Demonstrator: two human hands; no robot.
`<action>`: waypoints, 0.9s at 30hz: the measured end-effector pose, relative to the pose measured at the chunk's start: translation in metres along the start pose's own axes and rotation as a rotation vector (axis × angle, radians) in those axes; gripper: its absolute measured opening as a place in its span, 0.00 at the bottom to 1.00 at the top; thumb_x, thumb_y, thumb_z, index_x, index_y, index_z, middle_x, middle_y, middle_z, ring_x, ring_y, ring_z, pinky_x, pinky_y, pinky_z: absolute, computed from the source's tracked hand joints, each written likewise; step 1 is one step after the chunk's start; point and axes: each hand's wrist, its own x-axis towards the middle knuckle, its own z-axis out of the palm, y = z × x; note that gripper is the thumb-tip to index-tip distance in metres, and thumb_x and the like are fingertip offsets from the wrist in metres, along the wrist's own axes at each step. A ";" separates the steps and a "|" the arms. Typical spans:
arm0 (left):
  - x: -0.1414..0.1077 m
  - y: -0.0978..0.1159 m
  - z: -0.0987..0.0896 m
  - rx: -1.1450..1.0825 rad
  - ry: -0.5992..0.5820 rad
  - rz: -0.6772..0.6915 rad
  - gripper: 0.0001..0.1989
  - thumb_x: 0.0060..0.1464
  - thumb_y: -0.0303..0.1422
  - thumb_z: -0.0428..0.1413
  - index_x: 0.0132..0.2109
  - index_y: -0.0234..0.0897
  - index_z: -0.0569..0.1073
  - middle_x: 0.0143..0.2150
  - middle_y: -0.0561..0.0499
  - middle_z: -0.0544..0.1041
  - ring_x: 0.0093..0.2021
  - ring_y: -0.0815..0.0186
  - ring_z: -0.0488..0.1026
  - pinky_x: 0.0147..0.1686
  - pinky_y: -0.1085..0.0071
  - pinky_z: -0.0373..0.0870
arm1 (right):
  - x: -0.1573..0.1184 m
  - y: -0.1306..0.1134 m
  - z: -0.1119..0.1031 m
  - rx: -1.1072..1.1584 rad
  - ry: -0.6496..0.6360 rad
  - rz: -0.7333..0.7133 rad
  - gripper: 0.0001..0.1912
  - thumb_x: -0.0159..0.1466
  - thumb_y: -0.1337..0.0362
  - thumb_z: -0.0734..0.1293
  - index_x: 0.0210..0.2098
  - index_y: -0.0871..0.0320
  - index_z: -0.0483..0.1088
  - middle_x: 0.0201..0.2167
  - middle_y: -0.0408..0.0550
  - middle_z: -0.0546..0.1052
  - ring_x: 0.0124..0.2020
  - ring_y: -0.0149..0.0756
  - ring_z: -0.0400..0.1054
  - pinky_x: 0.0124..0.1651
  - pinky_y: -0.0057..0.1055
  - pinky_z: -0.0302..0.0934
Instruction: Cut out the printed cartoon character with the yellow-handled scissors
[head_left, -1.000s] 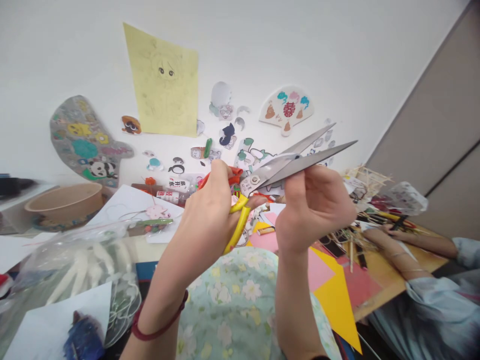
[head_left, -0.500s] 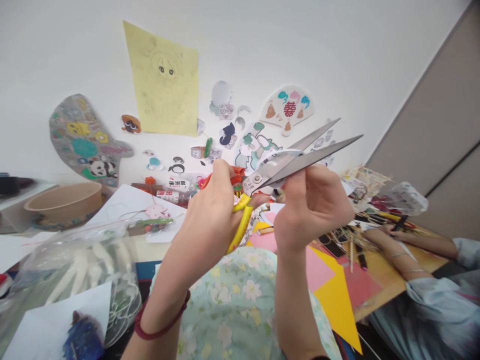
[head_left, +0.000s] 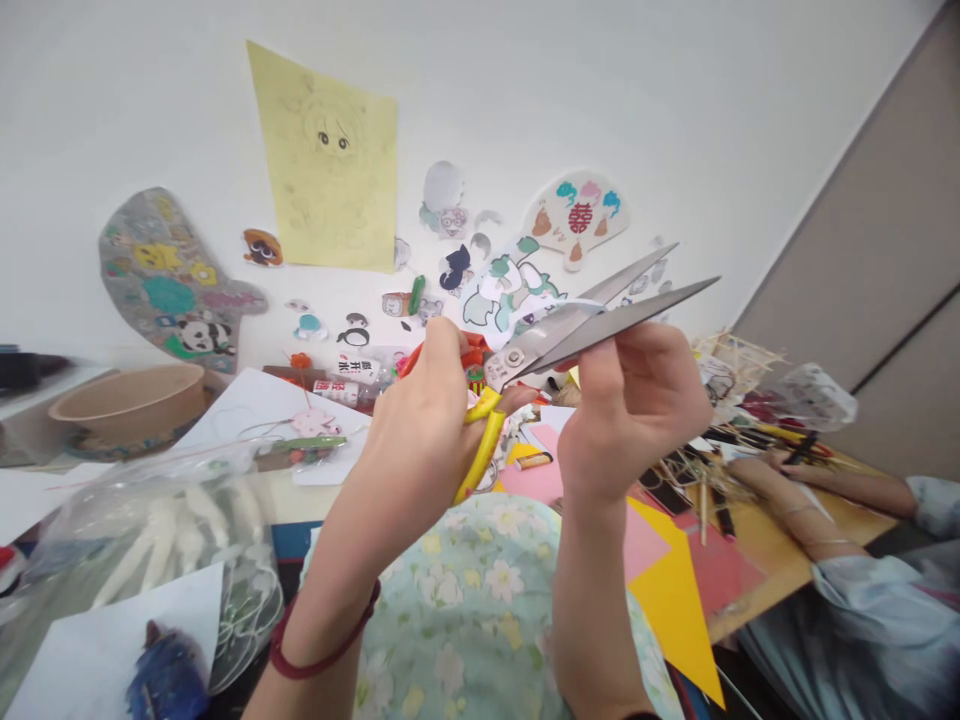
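My left hand (head_left: 420,420) is closed around the handles of a pair of scissors (head_left: 551,340) with a yellow grip and a red-orange one. The blades point up to the right and stand slightly apart. A white paper cutout (head_left: 514,290) with a green-and-white cartoon drawing reaches behind and between them. Just under the lower blade, my right hand (head_left: 637,410) pinches this paper; its fingertips are partly hidden by the blade.
Coloured paper (head_left: 679,600) lies at the right, near sticks and pens (head_left: 712,490). Another person's hands (head_left: 780,480) work at the far right. A clay-coloured bowl (head_left: 131,400) and a plastic bag (head_left: 180,530) stand left. Drawings, including a yellow sheet (head_left: 330,170), hang on the wall.
The paper cutout has turned and risen a little behind the scissors, showing more of its drawing. My right hand has shifted slightly; my left hand and the scissors have barely moved.
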 end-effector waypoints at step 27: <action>-0.001 -0.003 0.002 0.023 -0.004 0.024 0.18 0.64 0.50 0.51 0.44 0.42 0.55 0.32 0.55 0.66 0.25 0.69 0.65 0.23 0.72 0.61 | -0.001 0.005 0.006 0.053 0.032 -0.125 0.10 0.58 0.77 0.70 0.32 0.55 0.75 0.27 0.40 0.74 0.29 0.29 0.68 0.29 0.31 0.61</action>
